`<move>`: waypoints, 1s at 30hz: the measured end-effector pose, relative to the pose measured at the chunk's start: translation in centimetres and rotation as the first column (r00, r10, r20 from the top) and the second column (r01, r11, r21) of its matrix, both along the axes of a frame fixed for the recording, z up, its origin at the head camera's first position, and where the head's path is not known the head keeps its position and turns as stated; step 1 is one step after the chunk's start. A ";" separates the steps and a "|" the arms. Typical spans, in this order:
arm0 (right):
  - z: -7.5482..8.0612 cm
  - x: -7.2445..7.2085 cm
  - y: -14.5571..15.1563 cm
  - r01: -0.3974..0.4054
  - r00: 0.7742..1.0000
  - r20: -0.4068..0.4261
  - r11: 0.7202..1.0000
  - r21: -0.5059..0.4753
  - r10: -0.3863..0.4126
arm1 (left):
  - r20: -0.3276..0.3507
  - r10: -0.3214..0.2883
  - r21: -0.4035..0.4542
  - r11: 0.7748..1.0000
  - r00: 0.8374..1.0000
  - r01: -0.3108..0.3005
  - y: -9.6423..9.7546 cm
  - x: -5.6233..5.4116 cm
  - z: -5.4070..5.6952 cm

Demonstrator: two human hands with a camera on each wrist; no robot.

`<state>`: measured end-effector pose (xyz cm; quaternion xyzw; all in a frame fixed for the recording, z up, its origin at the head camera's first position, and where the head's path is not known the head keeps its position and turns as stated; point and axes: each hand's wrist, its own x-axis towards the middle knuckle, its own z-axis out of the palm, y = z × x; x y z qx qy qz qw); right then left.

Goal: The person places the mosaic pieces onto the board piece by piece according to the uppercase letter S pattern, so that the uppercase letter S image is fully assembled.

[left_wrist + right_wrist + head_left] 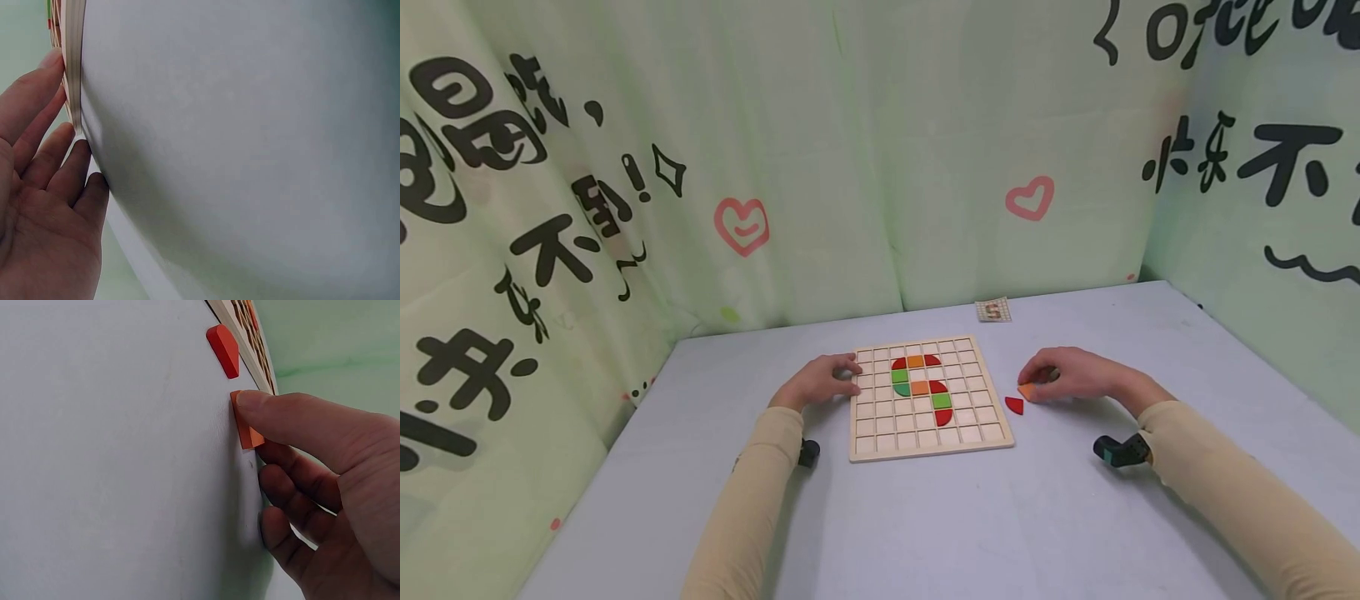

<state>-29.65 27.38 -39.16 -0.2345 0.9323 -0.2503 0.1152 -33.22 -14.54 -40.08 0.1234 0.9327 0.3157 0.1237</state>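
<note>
A square wooden grid board (880, 447) lies flat on the table, bearing red, orange and green tiles set in an S-like shape. At its left edge my left hand (822, 381) touches the rim; the left wrist view shows those fingers (69, 165) fairly straight along the board's side (73, 56). To the right of the board, my right hand (1071, 374) pinches an orange tile (245, 432) between thumb and fingers, close over the table. A loose red tile (1014, 405) with one curved side lies between the board and that hand.
A small card (993, 310) with a printed grid pattern lies near the table's back edge. The white tabletop (925, 525) extends around the board. Printed curtains (880, 167) hang behind the table and at both sides.
</note>
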 end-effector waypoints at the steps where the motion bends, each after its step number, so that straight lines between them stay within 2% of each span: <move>1: 0.0 0.0 0.0 0.000 1.000 -0.005 1.000 -0.003 0.000 | -0.002 0.000 -0.002 1.000 1.000 0.000 0.0 0.0 0.0; 13: -0.4 -0.1 -0.2 0.052 0.996 -0.074 0.998 -0.026 -0.054 | 0.002 0.008 -0.006 1.000 1.000 -0.008 0.1 -0.2 -0.2; 30: -0.6 -0.1 -0.3 0.041 0.990 -0.132 0.999 -0.019 -0.044 | 0.006 0.021 0.007 1.000 1.000 -0.021 -0.1 -0.2 -0.3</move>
